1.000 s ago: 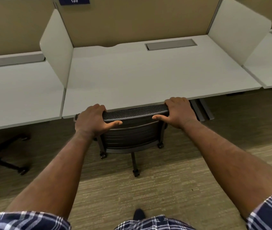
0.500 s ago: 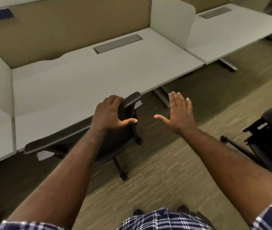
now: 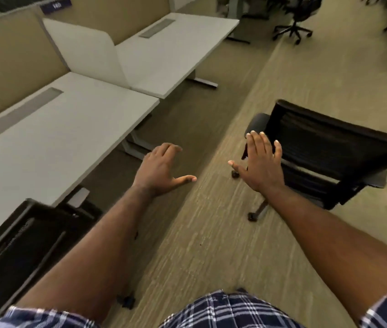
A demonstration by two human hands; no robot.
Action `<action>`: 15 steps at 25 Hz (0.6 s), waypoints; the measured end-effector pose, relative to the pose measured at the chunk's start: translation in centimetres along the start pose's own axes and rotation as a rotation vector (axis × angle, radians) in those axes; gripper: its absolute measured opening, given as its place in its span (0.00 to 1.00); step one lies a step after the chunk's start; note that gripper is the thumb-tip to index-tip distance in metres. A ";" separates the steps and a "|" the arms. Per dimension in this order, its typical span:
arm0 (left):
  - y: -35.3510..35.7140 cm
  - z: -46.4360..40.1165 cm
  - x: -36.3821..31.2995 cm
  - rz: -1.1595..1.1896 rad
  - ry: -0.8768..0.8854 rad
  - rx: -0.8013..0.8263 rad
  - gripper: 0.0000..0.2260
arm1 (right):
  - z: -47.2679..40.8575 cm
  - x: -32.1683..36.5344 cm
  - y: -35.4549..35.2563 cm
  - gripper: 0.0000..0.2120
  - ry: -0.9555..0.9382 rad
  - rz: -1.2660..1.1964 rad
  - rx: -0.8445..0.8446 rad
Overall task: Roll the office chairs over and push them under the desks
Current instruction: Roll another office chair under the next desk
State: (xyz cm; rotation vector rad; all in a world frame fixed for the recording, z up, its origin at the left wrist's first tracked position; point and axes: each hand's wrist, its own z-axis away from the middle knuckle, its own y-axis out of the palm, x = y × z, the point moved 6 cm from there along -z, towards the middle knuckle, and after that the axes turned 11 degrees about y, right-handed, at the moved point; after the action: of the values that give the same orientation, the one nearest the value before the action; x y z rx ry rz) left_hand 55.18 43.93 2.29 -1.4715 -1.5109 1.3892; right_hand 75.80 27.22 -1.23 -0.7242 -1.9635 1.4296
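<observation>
At lower left, a black mesh-backed office chair sits tucked against the white worktop, seemingly parked. Mid-frame, the left hand hangs loosely spread, holding nothing. The right hand, fingers spread and empty, reaches toward a second black mesh chair standing out on the carpet at right, probably next to be rolled.

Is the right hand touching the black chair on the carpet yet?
Cannot tell. In the head view the open right hand overlaps the backrest edge of the black chair, but one blurred view shows neither contact nor a gap plainly.
</observation>
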 end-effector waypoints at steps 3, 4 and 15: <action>3.5 -7.6 -4.9 0.039 0.108 0.036 0.41 | -1.7 -8.3 -1.9 0.42 0.069 0.070 -0.058; 4.5 -9.8 -6.4 0.047 0.137 0.044 0.41 | -2.1 -10.6 -2.5 0.41 0.082 0.108 -0.084; 12.3 -27.5 -17.8 0.024 0.442 0.074 0.45 | -4.3 -29.9 -5.0 0.43 0.418 0.219 -0.086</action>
State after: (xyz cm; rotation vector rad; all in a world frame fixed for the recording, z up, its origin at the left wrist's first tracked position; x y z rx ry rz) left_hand 88.13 32.16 2.32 -1.6236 -1.1539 1.0302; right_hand 98.69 6.87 0.15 -1.2013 -1.6645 1.1971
